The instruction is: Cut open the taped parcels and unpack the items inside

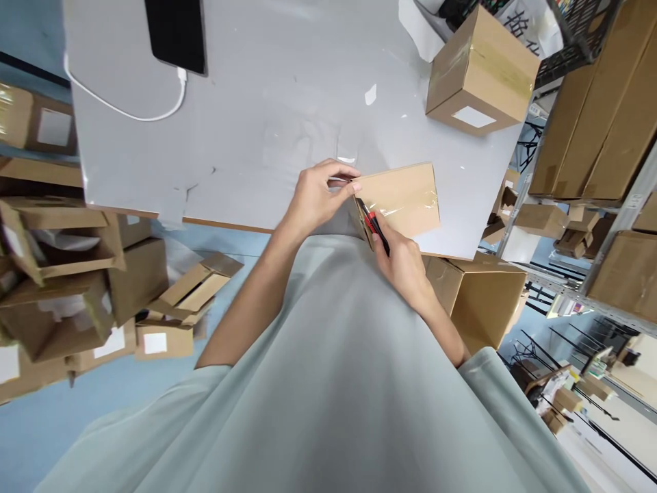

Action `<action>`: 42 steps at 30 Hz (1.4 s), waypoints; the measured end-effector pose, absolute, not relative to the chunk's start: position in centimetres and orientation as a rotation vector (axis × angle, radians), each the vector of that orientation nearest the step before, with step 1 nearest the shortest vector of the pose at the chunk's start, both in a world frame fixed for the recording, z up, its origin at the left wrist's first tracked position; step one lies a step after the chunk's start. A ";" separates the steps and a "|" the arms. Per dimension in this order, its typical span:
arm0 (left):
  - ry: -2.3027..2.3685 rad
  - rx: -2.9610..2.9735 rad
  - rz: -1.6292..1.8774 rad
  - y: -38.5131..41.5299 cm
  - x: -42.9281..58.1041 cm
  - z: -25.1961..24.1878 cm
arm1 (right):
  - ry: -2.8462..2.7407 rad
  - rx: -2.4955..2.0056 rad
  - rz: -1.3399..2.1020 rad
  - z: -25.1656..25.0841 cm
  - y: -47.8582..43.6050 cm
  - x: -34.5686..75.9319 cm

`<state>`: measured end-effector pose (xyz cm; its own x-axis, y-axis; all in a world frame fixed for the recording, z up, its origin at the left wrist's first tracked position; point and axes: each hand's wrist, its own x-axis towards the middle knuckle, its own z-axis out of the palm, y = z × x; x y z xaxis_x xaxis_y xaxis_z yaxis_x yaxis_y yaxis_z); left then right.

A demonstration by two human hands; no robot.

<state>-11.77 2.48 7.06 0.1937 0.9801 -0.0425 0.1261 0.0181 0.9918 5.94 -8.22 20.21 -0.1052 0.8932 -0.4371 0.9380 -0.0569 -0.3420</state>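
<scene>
A small cardboard box [405, 188] with clear tape across it lies at the front edge of the grey-white table [241, 130]. My right hand [403, 263] is closed around a red and black utility knife [374, 222], which lies against the box's left end. At the box's far left corner, my left hand [321, 195] grips the cardboard between thumb and fingers. The fingertips of that hand partly hide the corner.
A taped cardboard box [480, 75] stands at the table's back right. A phone [177, 34] with a white cable [148, 118] lies back left. Below the table are an open carton [482, 301] at right and several opened boxes [56, 308] at left. Shelving [595, 260] holds cartons.
</scene>
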 end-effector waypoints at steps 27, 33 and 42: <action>1.346 1.442 0.992 0.5 -10.9 7.2 | 1.691 1.792 -0.729 25.8 -13.8 4.7; 1.472 1.559 1.063 -0.6 -10.1 7.6 | 1.740 2.323 -0.547 24.3 -14.1 12.2; 1.243 2.173 0.755 -2.6 -1.2 11.1 | 1.794 2.566 -0.527 20.7 -12.6 17.5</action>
<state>-1.19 -2.64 11.06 0.4235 0.8816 0.2082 0.5911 -0.4431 0.6740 17.54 -12.62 20.69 0.3068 0.9185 -0.2494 0.9075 -0.3613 -0.2143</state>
